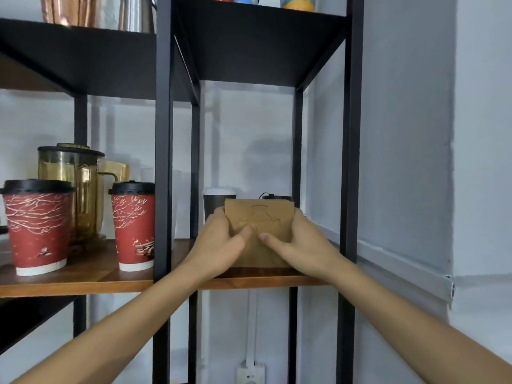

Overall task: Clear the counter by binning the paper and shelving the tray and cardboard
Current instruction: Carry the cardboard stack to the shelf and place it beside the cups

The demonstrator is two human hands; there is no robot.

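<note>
A brown cardboard piece with cut-out lines stands upright on the wooden shelf in the right bay of a black metal rack. My left hand grips its left edge, thumb pressed on the front face. On the other edge my right hand holds it the same way. The cardboard's bottom rests on the shelf board. No paper or tray is in view.
Behind the cardboard stand a dark cup with a white lid and a black object. In the left bay stand two red lidded paper cups and an amber pitcher. Black uprights frame the bay. A wall socket sits below.
</note>
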